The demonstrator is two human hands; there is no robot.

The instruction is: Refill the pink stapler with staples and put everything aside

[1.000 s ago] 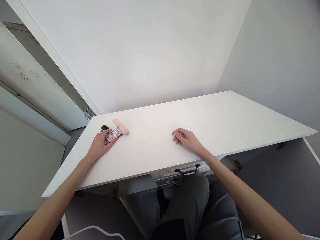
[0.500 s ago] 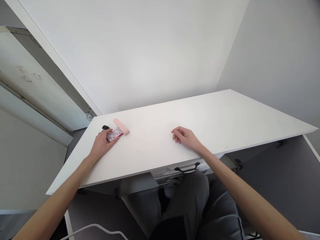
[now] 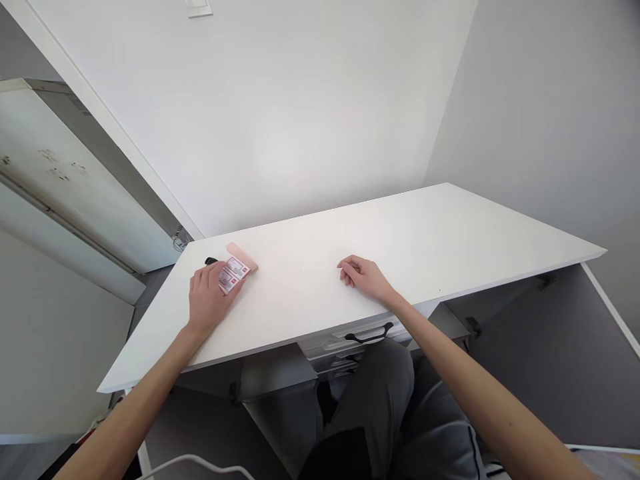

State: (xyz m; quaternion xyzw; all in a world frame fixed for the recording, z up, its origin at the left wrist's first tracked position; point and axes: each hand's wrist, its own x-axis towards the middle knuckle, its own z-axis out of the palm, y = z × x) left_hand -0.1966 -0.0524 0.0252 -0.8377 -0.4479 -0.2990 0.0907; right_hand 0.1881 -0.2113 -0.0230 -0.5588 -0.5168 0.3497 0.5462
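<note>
My left hand (image 3: pixel 207 297) is closed round a small red-and-white printed box (image 3: pixel 233 275) near the left end of the white desk, thumb on its near edge and fingers on the far one. The box is tilted and partly covers a long, flat pink object (image 3: pixel 242 253) behind it; I cannot tell its kind. A small black object (image 3: pixel 211 261) shows just beyond my left fingers, mostly hidden. Toward the middle of the desktop rests my right hand (image 3: pixel 364 277), its fingers loosely curled in with nothing seen in them.
The white desktop (image 3: pixel 390 240) meets a wall at its back. Below it are drawers with a black handle (image 3: pixel 370 333) and open cabinet doors (image 3: pixel 555 353) on both sides. A white cable (image 3: pixel 200 459) hangs at the lower left. My legs are under the front edge.
My left hand has turned and moved slightly right with the box, tilting it up and over part of the pink object. My right hand keeps its curled pose; the view has shifted slightly.
</note>
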